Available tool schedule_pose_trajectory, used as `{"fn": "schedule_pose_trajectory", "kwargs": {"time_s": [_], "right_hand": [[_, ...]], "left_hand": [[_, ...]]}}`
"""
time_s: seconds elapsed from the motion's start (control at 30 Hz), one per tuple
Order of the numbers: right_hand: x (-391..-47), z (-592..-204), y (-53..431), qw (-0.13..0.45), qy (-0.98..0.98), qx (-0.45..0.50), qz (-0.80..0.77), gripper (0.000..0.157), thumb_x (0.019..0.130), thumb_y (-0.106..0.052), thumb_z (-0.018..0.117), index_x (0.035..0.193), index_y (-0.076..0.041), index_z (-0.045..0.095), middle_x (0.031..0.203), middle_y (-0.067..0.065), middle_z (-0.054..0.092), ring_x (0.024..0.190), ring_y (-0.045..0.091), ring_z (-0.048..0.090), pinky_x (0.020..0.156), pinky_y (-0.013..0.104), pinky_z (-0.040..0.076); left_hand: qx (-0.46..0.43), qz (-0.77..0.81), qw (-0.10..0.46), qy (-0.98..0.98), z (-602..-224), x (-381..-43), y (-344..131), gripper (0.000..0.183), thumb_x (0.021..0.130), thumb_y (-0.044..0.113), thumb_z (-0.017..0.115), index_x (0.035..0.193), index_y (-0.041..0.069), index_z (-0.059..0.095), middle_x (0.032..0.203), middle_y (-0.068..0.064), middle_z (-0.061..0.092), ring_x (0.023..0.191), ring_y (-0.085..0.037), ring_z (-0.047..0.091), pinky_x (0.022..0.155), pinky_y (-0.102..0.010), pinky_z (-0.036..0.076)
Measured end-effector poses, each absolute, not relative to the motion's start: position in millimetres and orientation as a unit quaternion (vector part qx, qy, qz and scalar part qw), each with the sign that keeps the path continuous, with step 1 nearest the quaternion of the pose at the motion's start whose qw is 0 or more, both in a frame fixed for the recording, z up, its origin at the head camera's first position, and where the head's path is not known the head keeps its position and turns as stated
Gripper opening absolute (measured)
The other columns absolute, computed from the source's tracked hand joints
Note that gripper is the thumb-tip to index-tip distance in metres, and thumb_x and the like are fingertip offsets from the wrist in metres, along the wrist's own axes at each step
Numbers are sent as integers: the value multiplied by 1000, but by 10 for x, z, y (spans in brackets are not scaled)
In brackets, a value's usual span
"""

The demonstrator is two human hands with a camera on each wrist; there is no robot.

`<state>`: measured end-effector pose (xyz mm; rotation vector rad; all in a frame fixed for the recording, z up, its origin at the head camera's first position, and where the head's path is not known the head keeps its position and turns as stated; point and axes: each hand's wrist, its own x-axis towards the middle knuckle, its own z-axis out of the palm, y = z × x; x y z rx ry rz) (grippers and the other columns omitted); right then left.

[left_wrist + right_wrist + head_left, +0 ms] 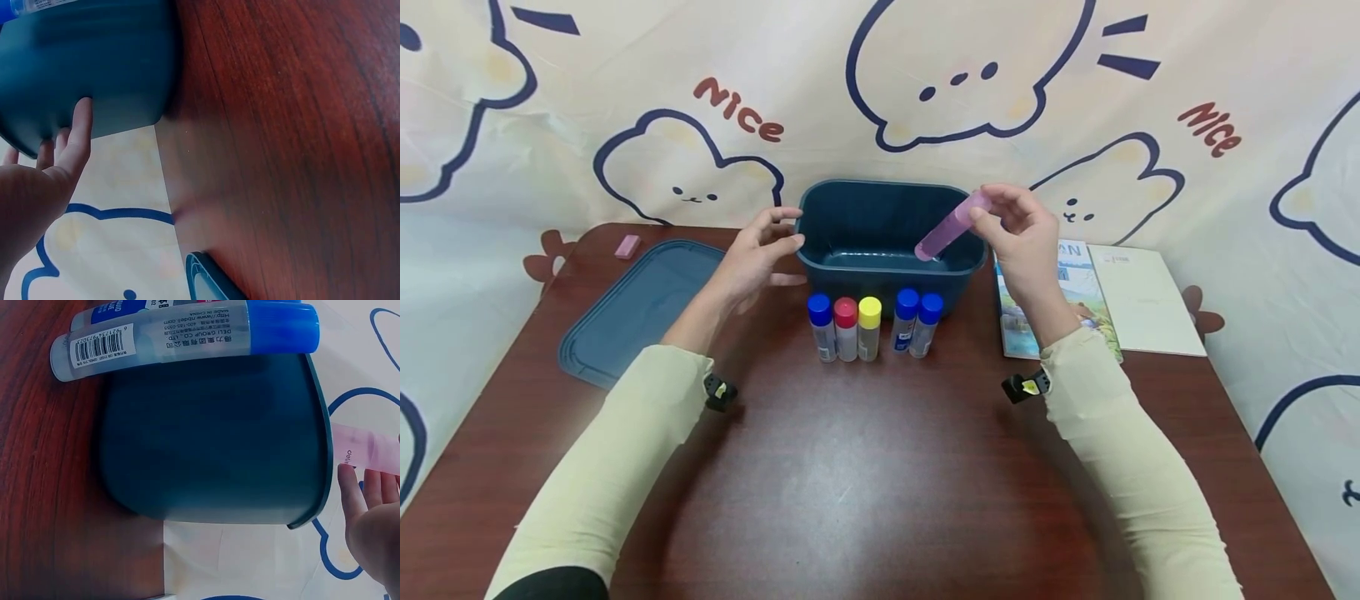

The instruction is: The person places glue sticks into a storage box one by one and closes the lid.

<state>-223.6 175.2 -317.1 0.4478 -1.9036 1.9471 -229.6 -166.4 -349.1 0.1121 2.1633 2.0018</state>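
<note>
In the head view a dark teal plastic bin stands at the back of the table. My left hand is at its left end, extended fingers touching the rim and outer wall. The left wrist view shows one fingertip against that wall. Over the bin's right side, my right hand pinches a translucent pink tube near its upper end; it tilts down toward the inside. Small "deli" lettering shows on the tube in the right wrist view. In front of the bin stand several clear glue bottles with blue, red and yellow caps.
Left of the bin lies a matching teal lid, with a pink eraser-like block behind it. A picture-covered book and a pale booklet lie at the right. Patterned cloth hangs behind the table.
</note>
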Motion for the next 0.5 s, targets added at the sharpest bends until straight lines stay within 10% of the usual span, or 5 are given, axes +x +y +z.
{"fn": "schedule_pose_trajectory", "kwargs": {"time_s": [0.5], "right_hand": [[-2316,-3173,1660,151,-682,124,705,26,94,-8,72,118,2,68,114,13,66,102,25,64,82,27,59]], "left_hand": [[41,678,92,728,-3493,-2295,-1676,48,104,22,58,149,19,40,150,-12,38,134,-33,44,89,-48,57]]}}
